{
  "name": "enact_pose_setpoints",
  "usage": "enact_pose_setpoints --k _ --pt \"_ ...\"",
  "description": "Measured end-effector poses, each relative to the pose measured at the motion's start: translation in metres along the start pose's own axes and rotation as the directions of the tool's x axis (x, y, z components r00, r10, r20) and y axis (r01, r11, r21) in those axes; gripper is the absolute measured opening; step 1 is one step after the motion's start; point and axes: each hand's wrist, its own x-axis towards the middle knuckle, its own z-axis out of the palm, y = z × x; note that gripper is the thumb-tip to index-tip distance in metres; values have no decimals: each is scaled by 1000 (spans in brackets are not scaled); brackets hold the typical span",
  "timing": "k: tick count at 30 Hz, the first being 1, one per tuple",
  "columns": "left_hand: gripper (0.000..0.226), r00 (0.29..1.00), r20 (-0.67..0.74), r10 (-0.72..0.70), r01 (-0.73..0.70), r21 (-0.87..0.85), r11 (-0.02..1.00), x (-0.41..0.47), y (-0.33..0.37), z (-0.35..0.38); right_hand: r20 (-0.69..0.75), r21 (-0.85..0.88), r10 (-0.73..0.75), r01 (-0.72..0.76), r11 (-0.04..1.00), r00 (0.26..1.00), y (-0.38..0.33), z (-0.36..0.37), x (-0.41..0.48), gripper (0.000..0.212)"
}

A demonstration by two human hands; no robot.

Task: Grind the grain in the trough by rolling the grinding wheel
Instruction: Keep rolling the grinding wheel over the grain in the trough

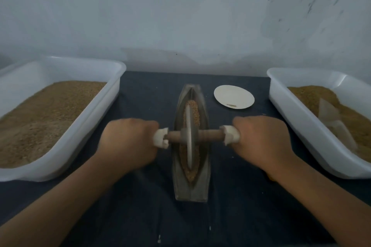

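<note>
Currently: Wheel Gripped at Both Axle Ends

The wooden axle (210, 135) is gripped at its ends by the left hand (128, 142) and the right hand (263, 140), fingers curled. One grinding wheel (188, 118) is seated upright in one trough (190, 188) at centre, with grain (195, 115) along the groove. Two tubs of brown granules are placed: left tub (112, 90), right tub (281, 96). One plate (233, 96) is set beyond the right hand.

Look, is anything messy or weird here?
A little. White crumbs lie scattered on the dark cloth near the person. A clear plastic piece sits half-buried in the grain of the right tub. The trough sits straight.
</note>
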Motion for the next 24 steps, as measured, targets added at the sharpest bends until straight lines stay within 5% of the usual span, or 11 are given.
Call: enact_pose_setpoints --k 10,13,18,24 --pt "21 983 159 -97 91 44 995 116 7 4 172 31 295 -304 952 940 14 50 75 37" --pt "16 986 165 -30 15 87 996 94 7 -5 230 26 252 -265 964 940 13 39 43 32" --pt "45 996 88 27 -30 34 999 18 2 -6 51 122 51 -57 991 997 2 7 -10 31" --pt "28 989 125 -77 77 7 997 68 0 18 152 -5 159 -160 987 976 8 25 47 30"
